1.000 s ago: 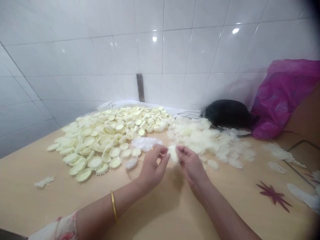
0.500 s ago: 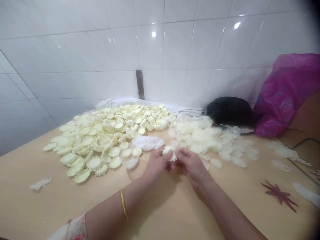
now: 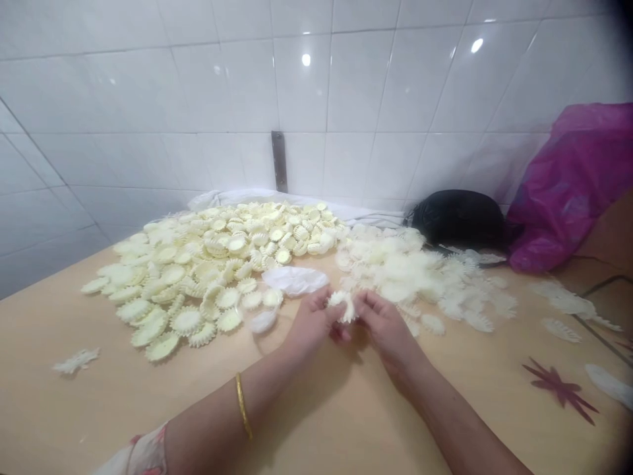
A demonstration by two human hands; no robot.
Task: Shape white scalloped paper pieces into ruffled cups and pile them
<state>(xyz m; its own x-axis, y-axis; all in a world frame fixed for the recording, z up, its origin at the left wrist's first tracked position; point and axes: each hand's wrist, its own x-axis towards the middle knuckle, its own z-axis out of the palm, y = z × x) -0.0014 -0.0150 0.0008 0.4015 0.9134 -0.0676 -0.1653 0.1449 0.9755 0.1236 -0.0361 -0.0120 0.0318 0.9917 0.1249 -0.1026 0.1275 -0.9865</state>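
Note:
A small white flower-shaped piece with a toothed, petal-like edge (image 3: 349, 309) is pinched between my two hands above the table. My left hand (image 3: 309, 326), with a gold bangle at its wrist, grips the piece from the left. On the other side, the fingertips of my right hand (image 3: 388, 330) close on its right edge. The piece looks curled; my fingers hide part of it. Just behind my hands lies a white crumpled bit of material (image 3: 295, 281). A large heap of pale yellow fluted cups (image 3: 198, 264) spreads to the left, and thin white toothed petal pieces (image 3: 410, 274) pile up to the right.
The wooden table (image 3: 208, 409) meets a tiled wall. A black pouch (image 3: 457, 218) and a magenta plastic bag (image 3: 558, 191) stand at back right. A dark red star-shaped cutout (image 3: 561, 386) lies at right, a loose white toothed piece (image 3: 76, 361) at left. White cloth (image 3: 366, 214) lines the wall.
The white piece between my fingers has turned and now looks more curled. My hands stay nearly in place, and the view has shifted slightly.

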